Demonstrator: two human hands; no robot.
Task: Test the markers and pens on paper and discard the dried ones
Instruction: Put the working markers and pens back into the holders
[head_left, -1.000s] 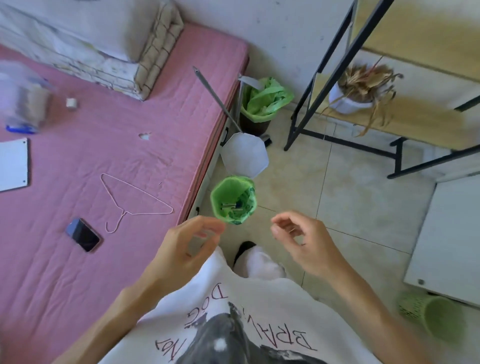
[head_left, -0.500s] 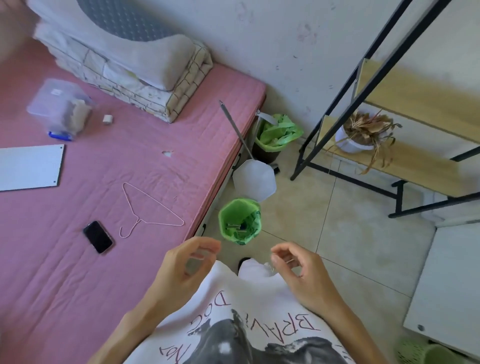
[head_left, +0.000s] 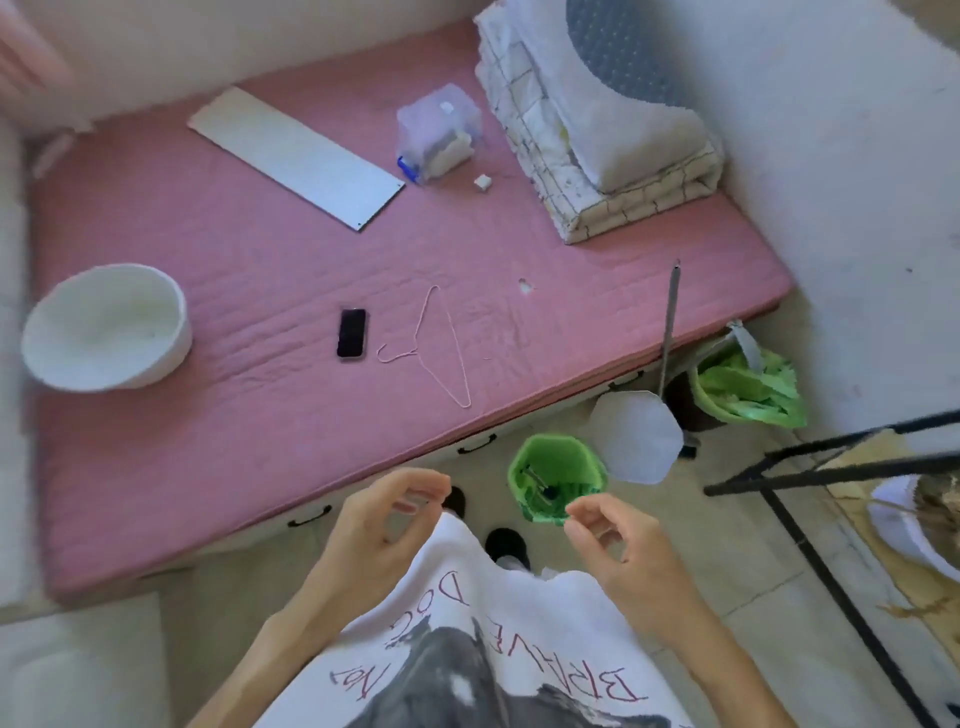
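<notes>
My left hand (head_left: 384, 525) and my right hand (head_left: 618, 540) hover in front of my white shirt, fingers loosely curled and apart, nothing in either. Just beyond them a small green-lined bin (head_left: 556, 475) stands on the floor by the bed edge, with a few dark, thin items inside. On the pink mattress (head_left: 249, 415) lies a flat white sheet or board (head_left: 296, 156), and beside it a clear plastic box (head_left: 439, 132) with a blue latch. No marker or pen shows clearly outside the bin.
A white bowl (head_left: 106, 327), a black phone (head_left: 351, 332), a wire hanger (head_left: 441, 348) and folded bedding (head_left: 597, 119) are on the bed. A white paddle on a grey rod (head_left: 636, 436), another green-lined bin (head_left: 748, 384) and a black metal rack (head_left: 831, 467) stand at right.
The view has swung left and up, so the bed fills the frame and the white bowl has appeared. Both hands stay empty in front of my chest, near the green bin.
</notes>
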